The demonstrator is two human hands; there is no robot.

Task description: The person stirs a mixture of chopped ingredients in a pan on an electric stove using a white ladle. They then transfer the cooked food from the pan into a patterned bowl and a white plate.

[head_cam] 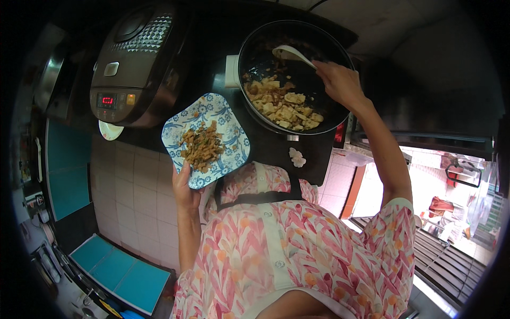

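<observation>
My left hand (pixel 185 185) grips the near corner of a white plate with blue flowers (pixel 231 157), thumb over its rim. A heap of chopped brown food with green bits (pixel 203 147) lies on that plate. In my right hand (pixel 338 81) is the handle of a white spoon (pixel 289 51), held inside a dark round pan (pixel 318 40). Its bowl is near the pan's far side, apart from the main pile of food. Pale tofu-like cubes mixed with brown bits (pixel 283 105) fill the pan's near-left part.
A rice cooker (pixel 135 75) with a lit red display stands left of the pan, and a small dish (pixel 110 130) shows beneath its front edge. A crumpled white tissue (pixel 297 157) lies on the dark counter near the pan. Teal cabinet panels (pixel 119 275) are at lower left.
</observation>
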